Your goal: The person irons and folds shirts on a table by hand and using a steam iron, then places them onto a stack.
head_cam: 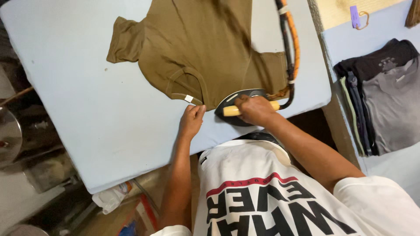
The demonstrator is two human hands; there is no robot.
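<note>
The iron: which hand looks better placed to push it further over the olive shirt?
The right hand, likely: its fingers are closed around the iron's yellow handle at the olive shirt's hem. The left hand rests on the padded board by the collar.

A stack of folded shirts (pixel 379 96) in dark and grey tones is lying on a pale side shelf (pixel 372 39), well to the right of the grip on the iron's handle. A small purple tag (pixel 355 16) with a loop of cord is hanging on the wall above that stack, far up and right of the grip. Below and left of the grip, under the edge of the pale blue padded surface (pixel 87 109), a crumpled clear plastic bottle (pixel 113 196) is lying on the floor. Further left, a round metal vessel (pixel 8 135) is sitting partly out of view.
</note>
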